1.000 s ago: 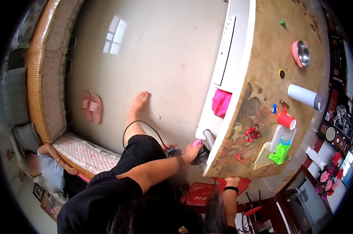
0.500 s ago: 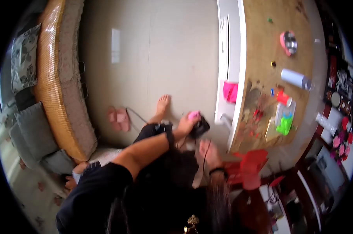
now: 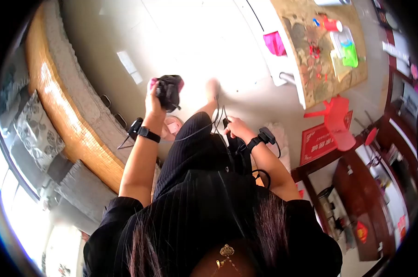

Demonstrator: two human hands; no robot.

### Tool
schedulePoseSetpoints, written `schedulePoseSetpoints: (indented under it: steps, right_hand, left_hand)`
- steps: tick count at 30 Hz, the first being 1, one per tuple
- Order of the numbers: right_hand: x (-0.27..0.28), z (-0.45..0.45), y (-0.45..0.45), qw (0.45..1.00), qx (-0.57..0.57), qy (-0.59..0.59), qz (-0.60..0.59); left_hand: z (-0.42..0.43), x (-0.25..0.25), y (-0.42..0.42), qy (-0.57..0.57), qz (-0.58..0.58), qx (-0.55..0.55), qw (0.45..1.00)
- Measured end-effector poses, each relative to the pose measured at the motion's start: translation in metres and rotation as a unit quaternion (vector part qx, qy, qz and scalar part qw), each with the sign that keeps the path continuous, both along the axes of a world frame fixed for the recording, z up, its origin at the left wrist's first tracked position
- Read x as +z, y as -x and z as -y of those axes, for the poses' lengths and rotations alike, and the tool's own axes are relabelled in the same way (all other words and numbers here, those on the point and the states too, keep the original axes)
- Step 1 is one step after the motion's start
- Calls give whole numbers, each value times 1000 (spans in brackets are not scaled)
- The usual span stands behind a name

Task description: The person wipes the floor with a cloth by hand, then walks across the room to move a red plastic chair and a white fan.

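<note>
A dark, crumpled bundle with pink parts [image 3: 170, 92] is held up over the floor at centre left. My left hand [image 3: 154, 99] is wrapped round its left side, with a black strap on the wrist below. My right hand [image 3: 238, 127] is bent over my lap, its fingers closed at a black cable [image 3: 218, 111] and a small dark piece whose shape is unclear. The cable loops across my thigh towards the left wrist. Pink slippers [image 3: 173, 127] lie on the floor just below the bundle, partly hidden by my leg.
At the upper right, a table [image 3: 317, 90] bears a red cup [image 3: 330, 24], a green cloth [image 3: 350, 55] and small red items. A pink cloth [image 3: 274, 43] sits beneath its edge. A red stool [image 3: 337, 122] stands right. A woven-edged sofa [image 3: 63, 106] runs along the left.
The view has turned and shifted. My left hand has carried the dark bundle left and away from the table. My right hand has left the table edge and come over my lap to the cable.
</note>
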State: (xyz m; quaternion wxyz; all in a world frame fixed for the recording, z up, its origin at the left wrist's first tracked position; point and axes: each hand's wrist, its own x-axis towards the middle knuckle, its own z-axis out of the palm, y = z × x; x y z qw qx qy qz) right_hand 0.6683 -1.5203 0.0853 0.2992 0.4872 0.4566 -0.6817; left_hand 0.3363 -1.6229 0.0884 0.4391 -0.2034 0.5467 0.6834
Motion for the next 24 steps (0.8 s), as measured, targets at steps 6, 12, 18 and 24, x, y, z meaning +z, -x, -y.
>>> schedulePoseSetpoints:
  steps: [6,12,18,24]
  right_hand:
    - [-10,108,-30,950,202,-238,32]
    - [6,117,26,831,69,-551,-2]
    - [-13,82,157,922,-52,-345,-166]
    - [105,17,386,910,-382,36,-156]
  left_hand:
    - [31,26,10,-12,16,-39,999]
    - [31,18,5,-18,121,-151,981]
    - [-2,26,35,40,-1,-227,973]
    - [-38,70,180,96,13,-301,949]
